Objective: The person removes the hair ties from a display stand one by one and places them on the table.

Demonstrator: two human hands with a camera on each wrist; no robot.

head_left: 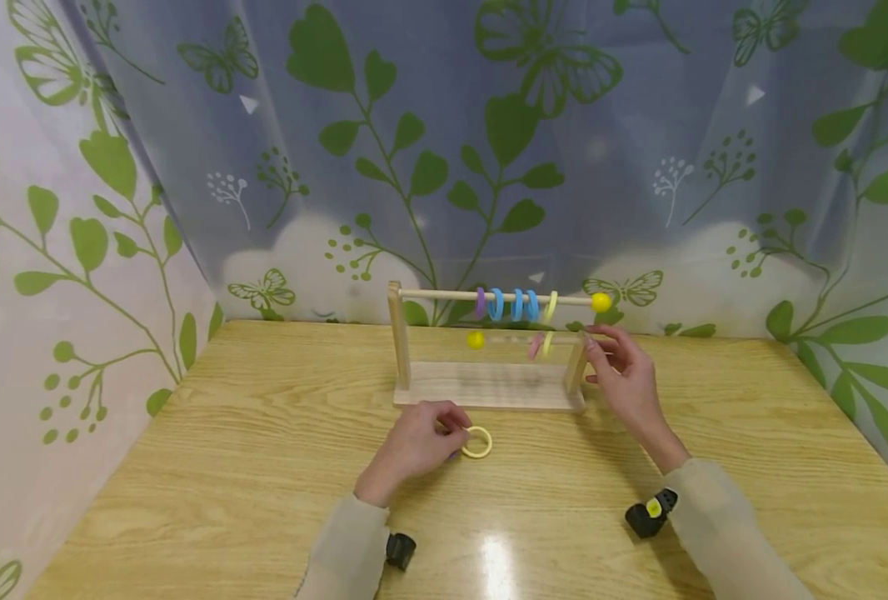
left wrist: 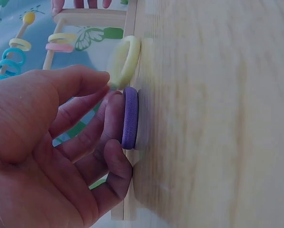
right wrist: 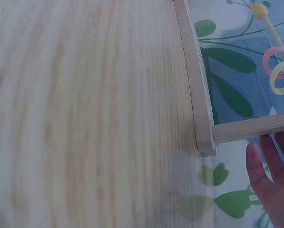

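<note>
My left hand (head_left: 423,439) pinches a pale yellow ring (head_left: 489,442) between thumb and forefinger, just above the tabletop in front of a wooden rack (head_left: 444,385). In the left wrist view the ring is slightly blurred. A purple ribbed ring (left wrist: 130,118) stands close against the other fingers of that hand, almost hidden in the head view. My right hand (head_left: 627,379) touches the outer side of the rack's right post (right wrist: 251,127), its fingers fairly straight in the right wrist view.
The upper rod (head_left: 436,294) carries one purple ring (head_left: 480,302), several blue rings (head_left: 517,305) and a yellow ring, with a yellow ball (head_left: 600,302) at its right end. On the lower rod hang a pink ring (head_left: 536,345) and a yellow one; another yellow ball (head_left: 476,339) tips its left end. A patterned curtain (head_left: 444,167) stands behind the table.
</note>
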